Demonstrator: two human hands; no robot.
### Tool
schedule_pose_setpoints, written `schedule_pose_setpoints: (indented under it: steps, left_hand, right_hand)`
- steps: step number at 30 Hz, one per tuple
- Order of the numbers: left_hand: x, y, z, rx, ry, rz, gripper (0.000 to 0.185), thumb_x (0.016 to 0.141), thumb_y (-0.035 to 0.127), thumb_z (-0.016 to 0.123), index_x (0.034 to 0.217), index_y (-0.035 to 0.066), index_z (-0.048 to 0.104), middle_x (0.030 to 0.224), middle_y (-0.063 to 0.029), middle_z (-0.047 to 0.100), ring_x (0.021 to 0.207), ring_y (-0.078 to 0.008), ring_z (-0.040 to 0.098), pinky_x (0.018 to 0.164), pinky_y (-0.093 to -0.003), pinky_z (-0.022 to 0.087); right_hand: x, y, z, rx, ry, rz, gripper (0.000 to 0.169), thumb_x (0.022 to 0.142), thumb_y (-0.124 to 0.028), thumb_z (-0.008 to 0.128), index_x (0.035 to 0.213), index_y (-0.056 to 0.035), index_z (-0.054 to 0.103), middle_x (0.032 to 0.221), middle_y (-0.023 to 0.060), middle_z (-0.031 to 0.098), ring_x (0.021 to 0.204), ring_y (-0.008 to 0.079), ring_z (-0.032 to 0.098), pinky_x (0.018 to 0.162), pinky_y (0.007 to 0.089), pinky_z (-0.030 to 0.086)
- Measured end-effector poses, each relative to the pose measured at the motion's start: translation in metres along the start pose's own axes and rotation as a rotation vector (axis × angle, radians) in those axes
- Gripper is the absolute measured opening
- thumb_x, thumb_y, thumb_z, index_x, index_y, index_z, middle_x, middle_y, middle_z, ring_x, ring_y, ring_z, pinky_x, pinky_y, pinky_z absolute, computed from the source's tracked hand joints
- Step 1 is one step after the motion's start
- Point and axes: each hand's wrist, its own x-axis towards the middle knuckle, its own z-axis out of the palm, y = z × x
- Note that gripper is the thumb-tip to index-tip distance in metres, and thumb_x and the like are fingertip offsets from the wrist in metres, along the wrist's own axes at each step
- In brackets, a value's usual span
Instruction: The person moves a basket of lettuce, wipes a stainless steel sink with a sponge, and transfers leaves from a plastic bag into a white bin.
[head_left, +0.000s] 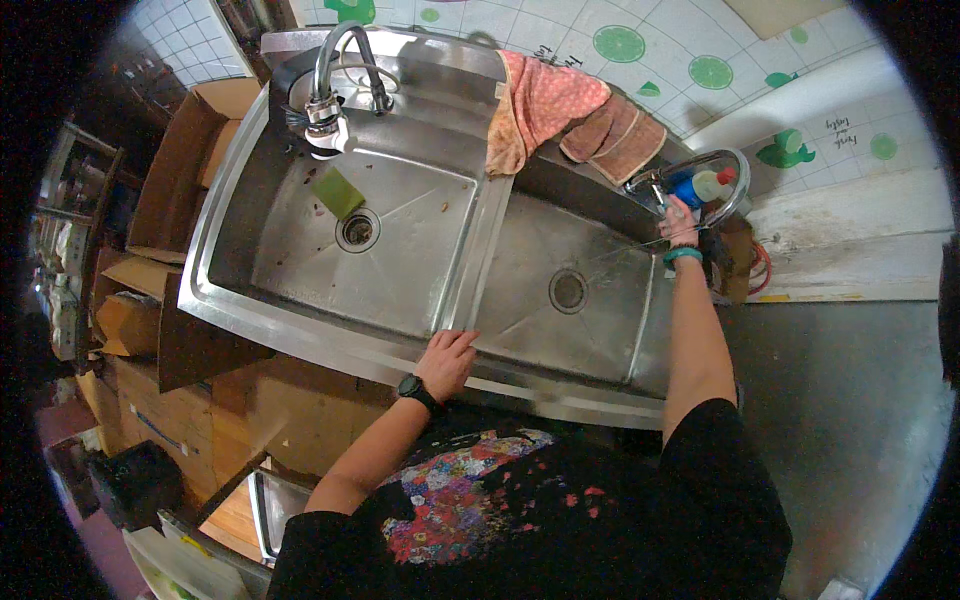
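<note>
My left hand (445, 365) rests palm down on the front rim of a stainless steel double sink (345, 319), where the divider meets it. Its fingers are slightly spread and hold nothing. Stretched out to the far right corner, my right hand (680, 223) is at the base and lever of the right chrome faucet (731, 161). Its fingertips are partly hidden, so I cannot tell whether they grip the lever. A thin streak, perhaps water, runs leftward from this hand over the right basin (517, 300). Behind the hand stands a dish-soap-like bottle (705, 187) with a red cap.
A green scouring pad (337, 193) lies by the left basin's drain (358, 230), among food scraps. The left faucet (328, 97) arches above. A pink cloth (551, 101) and brown cloth (616, 139) drape over the back ledge. Cardboard boxes (180, 165) stand at left, a metal counter (832, 390) at right.
</note>
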Motion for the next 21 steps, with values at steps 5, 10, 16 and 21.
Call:
schedule_pose_setpoints:
  steps: [5, 10, 16, 21]
  left_hand:
    - [0.005, 0.0, 0.0, -0.016, -0.025, 0.023, 0.014, 0.066, 0.01, 0.054, 0.078, 0.004, 0.055, 0.111, -0.0069, 0.048, 0.098, -0.0241, 0.043, 0.087, -0.0364, 0.034]
    - [0.004, 0.001, 0.0, 0.022, -0.032, 0.002, 0.016, 0.067, 0.011, 0.054, 0.081, 0.004, 0.055, 0.11, -0.0068, 0.048, 0.098, -0.0238, 0.044, 0.087, -0.0362, 0.035]
    - [0.004, 0.003, -0.004, -0.007, -0.009, 0.001, 0.016, 0.066, 0.011, 0.053, 0.081, 0.004, 0.055, 0.109, -0.0069, 0.048, 0.098, -0.0239, 0.044, 0.088, -0.0364, 0.034]
    - [-0.009, -0.009, 0.01, -0.002, 0.041, 0.005, 0.018, 0.064, 0.011, 0.053, 0.08, 0.003, 0.055, 0.11, -0.0089, 0.048, 0.099, -0.0244, 0.044, 0.088, -0.0365, 0.035]
  right_hand:
    - [0.04, 0.005, -0.024, 0.053, 0.068, 0.007, 0.028, 0.083, -0.02, 0.052, 0.11, -0.0116, 0.05, 0.1, 0.0046, 0.056, 0.059, 0.0131, 0.053, 0.045, 0.0222, 0.04]
    - [0.033, -0.011, -0.008, 0.122, -0.001, 0.143, 0.032, 0.083, -0.018, 0.052, 0.113, -0.011, 0.045, 0.104, 0.006, 0.056, 0.063, 0.0125, 0.051, 0.047, 0.0222, 0.041]
    - [-0.017, 0.03, 0.003, 0.054, -0.085, 0.176, 0.023, 0.081, -0.024, 0.052, 0.099, -0.0088, 0.053, 0.069, 0.0045, 0.054, 0.046, 0.0142, 0.046, 0.039, 0.0276, 0.037]
    - [-0.101, 0.036, 0.077, -0.544, 0.101, 0.053, 0.063, 0.075, -0.056, 0.044, 0.078, 0.0054, 0.059, 0.067, 0.0201, 0.058, 0.065, 0.0354, 0.056, 0.062, 0.0459, 0.04]
